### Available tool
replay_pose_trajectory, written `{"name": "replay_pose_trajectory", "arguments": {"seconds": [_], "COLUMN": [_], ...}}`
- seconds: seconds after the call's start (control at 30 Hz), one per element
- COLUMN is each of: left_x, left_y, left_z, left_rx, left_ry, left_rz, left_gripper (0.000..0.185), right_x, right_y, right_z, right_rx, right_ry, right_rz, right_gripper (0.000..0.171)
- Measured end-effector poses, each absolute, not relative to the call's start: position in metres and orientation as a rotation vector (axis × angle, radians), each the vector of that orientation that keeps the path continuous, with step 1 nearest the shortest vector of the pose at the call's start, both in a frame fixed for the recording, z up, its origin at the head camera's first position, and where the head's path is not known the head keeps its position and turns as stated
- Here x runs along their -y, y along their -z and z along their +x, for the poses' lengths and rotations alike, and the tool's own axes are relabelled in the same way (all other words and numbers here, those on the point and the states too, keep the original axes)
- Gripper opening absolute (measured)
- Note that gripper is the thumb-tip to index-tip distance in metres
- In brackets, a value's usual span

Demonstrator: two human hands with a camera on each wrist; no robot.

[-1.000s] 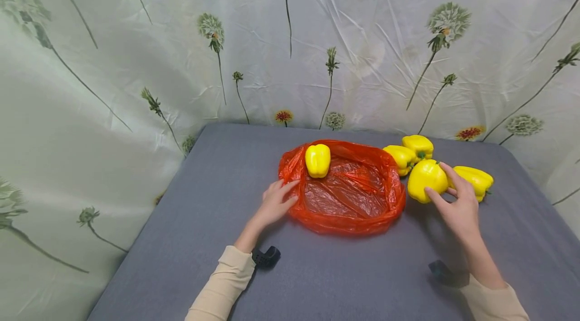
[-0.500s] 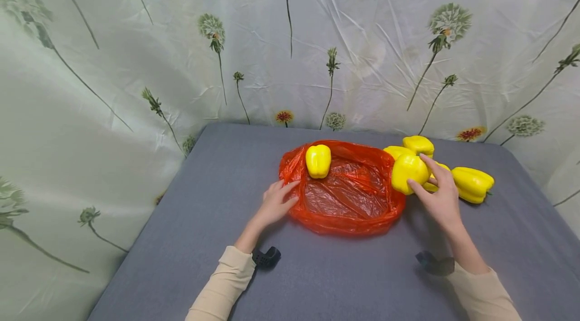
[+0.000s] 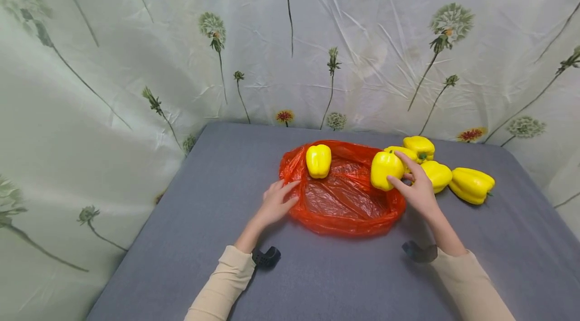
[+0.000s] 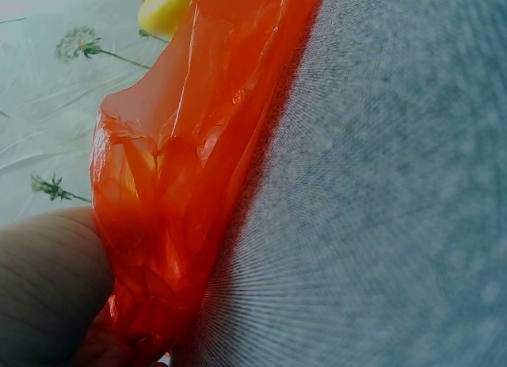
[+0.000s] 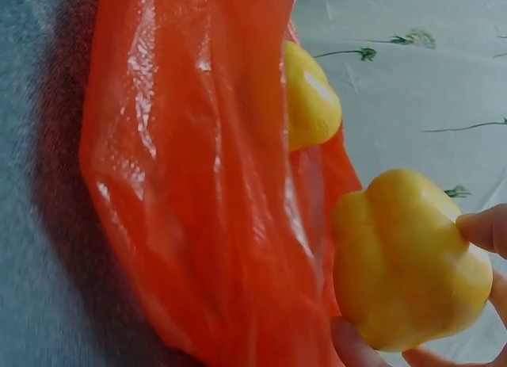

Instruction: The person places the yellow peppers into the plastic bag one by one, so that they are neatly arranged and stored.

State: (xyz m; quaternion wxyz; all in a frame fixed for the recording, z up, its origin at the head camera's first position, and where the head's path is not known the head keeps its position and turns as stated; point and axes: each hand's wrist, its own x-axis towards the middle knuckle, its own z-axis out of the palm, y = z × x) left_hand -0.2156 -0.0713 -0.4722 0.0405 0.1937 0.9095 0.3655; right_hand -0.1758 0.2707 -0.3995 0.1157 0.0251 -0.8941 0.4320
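Observation:
An opened red plastic bag (image 3: 346, 223) lies on the grey table, its rim spread wide. My left hand (image 3: 274, 204) holds the bag's left side; in the left wrist view the thumb (image 4: 51, 284) lies against the bunched plastic (image 4: 170, 280). One yellow bell pepper (image 3: 318, 161) is inside at the bag's left. My right hand (image 3: 418, 191) grips another yellow bell pepper (image 3: 386, 171) between thumb and fingers, over the bag's right rim. The right wrist view shows this held pepper (image 5: 408, 260) beside the bag's red side (image 5: 190, 177).
Several more yellow bell peppers lie right of the bag: one at the back (image 3: 419, 147), one in the middle (image 3: 437, 176), one farthest right (image 3: 472, 185). A curtain with a dandelion print (image 3: 272, 59) hangs behind the grey table (image 3: 204, 185).
My right hand has carried its bell pepper leftward, from over the other peppers to over the bag's right part. The left hand and the bag have stayed put.

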Motion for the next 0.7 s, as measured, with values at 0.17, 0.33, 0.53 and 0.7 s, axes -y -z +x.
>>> {"name": "replay_pose_trajectory", "arguments": {"seconds": [0.17, 0.33, 0.53, 0.7], "left_x": [0.072, 0.072, 0.072, 0.071], "left_y": [0.470, 0.473, 0.472, 0.473], "left_z": [-0.214, -0.215, -0.215, -0.216], "left_rx": [-2.768, -2.793, -2.778, -2.781], "left_ry": [-1.147, -1.178, -1.143, -1.129], "left_rz": [0.571, 0.604, 0.567, 0.572], "left_gripper": [0.047, 0.047, 0.047, 0.047], "right_x": [-0.266, -0.261, -0.254, -0.246], "right_y": [0.406, 0.410, 0.409, 0.407], "right_z": [-0.188, -0.199, -0.208, -0.215], "right_rx": [2.644, 2.699, 2.779, 2.835], "right_ry": [-1.341, -1.351, -1.416, -1.540], "right_rz": [0.106, 0.154, 0.208, 0.195], "right_gripper": [0.062, 0.063, 0.064, 0.066]}}
